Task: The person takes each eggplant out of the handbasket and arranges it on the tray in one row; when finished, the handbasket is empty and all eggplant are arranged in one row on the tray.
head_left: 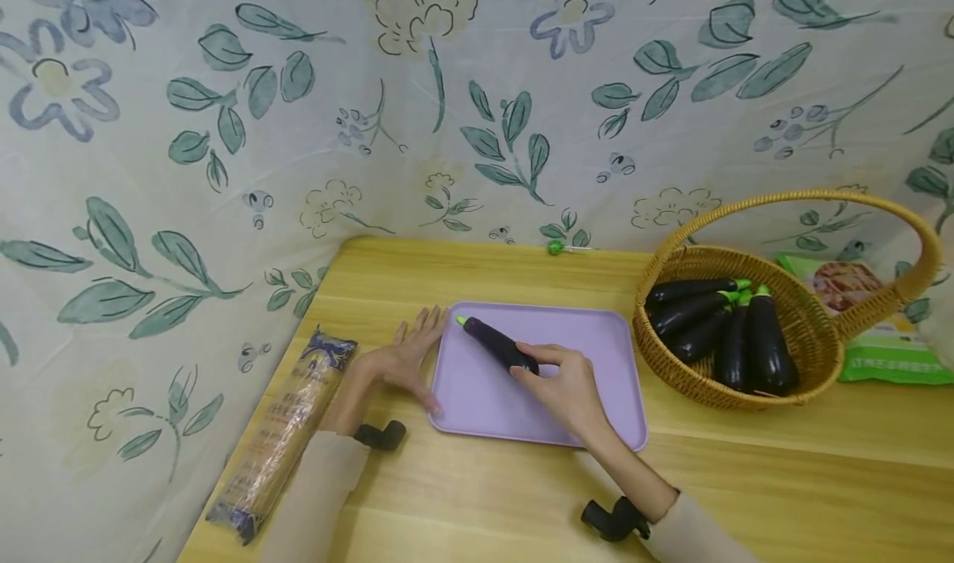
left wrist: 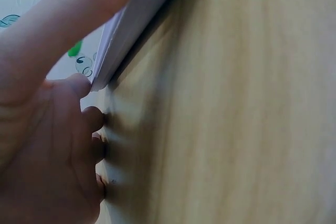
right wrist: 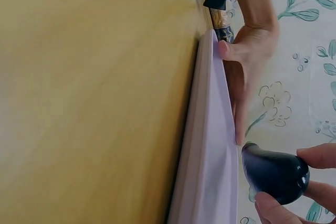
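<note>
Eggplant point(head_left: 493, 343) over the tray point(head_left: 581, 331), its thick end pinched in my right grip point(head_left: 564, 382); my left grip point(head_left: 406, 360) is spread at the tray's left edge, holding nothing. It should be light and firm, its glossy skin slippery, better balanced if held mid-body. The right wrist view shows it above the rim, which the head view cannot settle.

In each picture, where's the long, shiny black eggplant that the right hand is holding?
Head: the eggplant is just below the picture's middle, its thick end in the right hand.
Left wrist: it isn't in this picture.
Right wrist: the eggplant is at the lower right, between the fingers.
Shared landmark: the flat, rectangular lilac tray shows in all three.
</note>
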Demonstrator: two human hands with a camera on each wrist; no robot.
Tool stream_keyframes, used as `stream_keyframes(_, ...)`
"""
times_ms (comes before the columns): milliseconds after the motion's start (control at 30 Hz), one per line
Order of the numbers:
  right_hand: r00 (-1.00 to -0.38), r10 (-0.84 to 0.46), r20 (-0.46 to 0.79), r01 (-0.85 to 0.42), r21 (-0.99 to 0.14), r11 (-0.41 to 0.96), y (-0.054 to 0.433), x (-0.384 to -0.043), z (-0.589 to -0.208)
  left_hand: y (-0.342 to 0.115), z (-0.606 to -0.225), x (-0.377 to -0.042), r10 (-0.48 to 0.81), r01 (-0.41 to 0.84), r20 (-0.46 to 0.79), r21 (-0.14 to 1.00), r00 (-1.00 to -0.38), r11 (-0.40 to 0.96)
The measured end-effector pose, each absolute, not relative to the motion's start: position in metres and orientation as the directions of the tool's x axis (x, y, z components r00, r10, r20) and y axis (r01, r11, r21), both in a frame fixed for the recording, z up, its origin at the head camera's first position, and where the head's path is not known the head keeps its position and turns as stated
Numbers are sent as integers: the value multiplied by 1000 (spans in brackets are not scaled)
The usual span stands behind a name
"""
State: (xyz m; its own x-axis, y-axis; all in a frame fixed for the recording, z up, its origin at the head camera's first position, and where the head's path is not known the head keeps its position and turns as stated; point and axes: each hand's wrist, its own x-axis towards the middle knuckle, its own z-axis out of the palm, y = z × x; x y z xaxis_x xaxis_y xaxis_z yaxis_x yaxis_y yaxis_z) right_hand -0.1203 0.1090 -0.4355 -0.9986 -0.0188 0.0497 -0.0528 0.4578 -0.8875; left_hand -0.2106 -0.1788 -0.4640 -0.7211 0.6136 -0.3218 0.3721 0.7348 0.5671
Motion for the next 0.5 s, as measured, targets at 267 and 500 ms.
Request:
stream_keyframes(267, -996, -10, 90, -82, -849, 522, 84, -126, -444, -177, -464, -211, 620, 382, -306, 571, -722, 727)
stream_keyframes(500, -994, -103, 41, -92, -828, 554, 74, -128, -450, -178, -464, -210, 620, 381, -304, 573, -723, 725)
